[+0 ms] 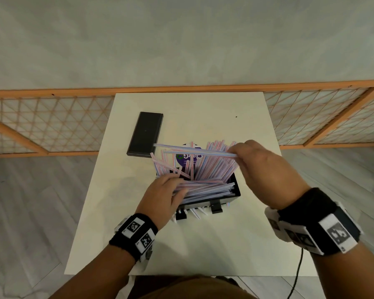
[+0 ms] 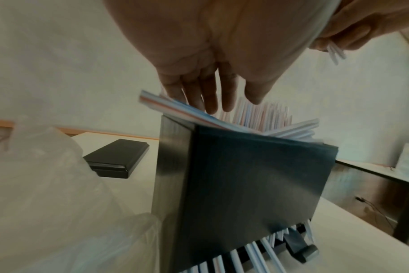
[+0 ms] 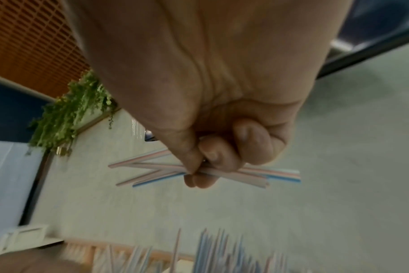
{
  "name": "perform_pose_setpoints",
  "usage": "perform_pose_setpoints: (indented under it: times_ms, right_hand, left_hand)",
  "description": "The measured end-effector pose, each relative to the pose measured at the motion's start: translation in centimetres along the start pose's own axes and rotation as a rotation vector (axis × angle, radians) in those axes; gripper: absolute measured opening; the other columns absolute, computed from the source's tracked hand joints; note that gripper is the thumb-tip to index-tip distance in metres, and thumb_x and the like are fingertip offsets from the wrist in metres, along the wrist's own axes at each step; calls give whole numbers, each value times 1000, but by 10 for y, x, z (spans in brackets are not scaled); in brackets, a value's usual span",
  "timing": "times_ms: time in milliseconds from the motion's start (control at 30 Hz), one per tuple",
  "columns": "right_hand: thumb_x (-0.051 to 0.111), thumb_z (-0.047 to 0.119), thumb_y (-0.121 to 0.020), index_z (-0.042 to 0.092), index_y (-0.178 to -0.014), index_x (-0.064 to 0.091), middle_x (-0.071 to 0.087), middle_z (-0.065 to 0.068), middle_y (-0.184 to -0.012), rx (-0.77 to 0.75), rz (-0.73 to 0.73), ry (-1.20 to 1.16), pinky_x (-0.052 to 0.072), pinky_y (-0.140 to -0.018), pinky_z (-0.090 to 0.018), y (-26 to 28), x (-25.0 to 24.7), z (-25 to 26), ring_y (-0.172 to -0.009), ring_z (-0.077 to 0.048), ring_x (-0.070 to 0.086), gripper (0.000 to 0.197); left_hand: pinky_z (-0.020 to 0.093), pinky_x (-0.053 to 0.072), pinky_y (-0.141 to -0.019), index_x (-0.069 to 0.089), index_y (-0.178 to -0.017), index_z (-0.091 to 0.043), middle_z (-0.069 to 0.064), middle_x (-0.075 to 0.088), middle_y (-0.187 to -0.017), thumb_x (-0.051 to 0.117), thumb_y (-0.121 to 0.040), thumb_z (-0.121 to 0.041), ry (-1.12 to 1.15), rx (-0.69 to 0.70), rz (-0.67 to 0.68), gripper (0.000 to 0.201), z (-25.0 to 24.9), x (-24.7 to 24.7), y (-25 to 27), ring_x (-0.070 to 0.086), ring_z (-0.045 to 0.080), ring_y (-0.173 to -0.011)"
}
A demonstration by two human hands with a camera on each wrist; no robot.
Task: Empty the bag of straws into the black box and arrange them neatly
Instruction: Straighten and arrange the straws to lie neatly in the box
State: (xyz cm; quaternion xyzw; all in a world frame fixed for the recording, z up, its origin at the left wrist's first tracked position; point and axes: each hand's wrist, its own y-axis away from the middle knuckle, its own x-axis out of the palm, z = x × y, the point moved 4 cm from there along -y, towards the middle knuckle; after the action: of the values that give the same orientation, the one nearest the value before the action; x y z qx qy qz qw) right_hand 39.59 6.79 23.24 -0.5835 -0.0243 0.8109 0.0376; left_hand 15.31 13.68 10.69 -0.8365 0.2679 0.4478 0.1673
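The black box [image 1: 226,199] stands mid-table, full of pink, blue and white striped straws [image 1: 209,186]; some lie flat, others lean upright at the back. My left hand [image 1: 177,184] rests with straight fingers [image 2: 210,99] on the flat straws at the box's [image 2: 245,175] left end. Above the box, my right hand [image 1: 235,154] pinches a few held straws [image 1: 192,151] level, pointing left; thumb and fingers grip these held straws [image 3: 257,173] in the right wrist view. The clear bag [image 2: 47,184] lies by the box, its purple label [image 1: 188,158] showing behind the straws.
The box's black lid [image 1: 145,134] lies flat at the back left of the white table [image 1: 235,244]. Several straw ends [image 1: 194,212] poke out under the box's front by its black levers. A black cable [image 1: 298,272] hangs off the near right table edge.
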Motion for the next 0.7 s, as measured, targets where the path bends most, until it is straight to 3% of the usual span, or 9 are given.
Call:
perform_pose_setpoints:
  times_ms: [133,200,267,367,500,600,700]
  right_hand:
    - [50,14,-101,28,-114,56,52,3,-99,-9,188,20,52,-64,-43,-4,43,8,-74,-24,61,19]
    - [51,9,-96,27,-114,54,51,2,-102,25,284,22,53,-66,-40,-4,69,6,-80,-26,63,25]
    - [51,6,-92,26,-119,54,52,1,-108,32,353,17,50,-67,-37,-5,87,10,-86,-27,63,34]
    - [50,3,-89,22,-126,53,51,-2,-115,0,419,48,52,-71,-38,-7,109,18,-89,-28,63,41]
    - [49,20,-99,21,-130,53,51,-2,-117,-36,380,63,56,-72,-43,-12,120,29,-84,-28,64,31]
    - [50,37,-99,21,-129,56,52,1,-116,-68,293,5,55,-70,-38,-17,113,44,-86,-24,63,34]
    - [46,36,-103,17,-119,60,53,0,-110,-64,249,-74,51,-69,-35,-26,111,62,-80,-20,56,28]
  left_hand:
    - [40,50,-99,64,-121,-13,3,59,-121,45,-98,-11,60,-138,-186,29,15,-20,9,56,20,-108]
    - [40,47,-105,59,-127,-10,7,56,-127,44,-95,1,87,-232,-234,37,29,-25,17,55,24,-115]
    - [36,40,-112,52,-139,-9,9,54,-135,43,-96,5,101,-318,-252,46,44,-27,26,52,25,-125]
    - [33,38,-113,45,-146,-10,9,54,-140,40,-98,5,170,-406,-276,51,56,-30,33,52,22,-129]
    - [25,36,-107,49,-143,-10,6,56,-138,39,-106,-11,232,-431,-316,38,52,-33,29,52,16,-126]
    - [33,45,-106,49,-143,-14,3,54,-140,45,-106,-30,295,-443,-297,41,47,-32,19,52,15,-125]
    - [40,51,-102,46,-145,-16,1,54,-137,54,-100,-49,293,-478,-239,56,43,-30,1,55,17,-122]
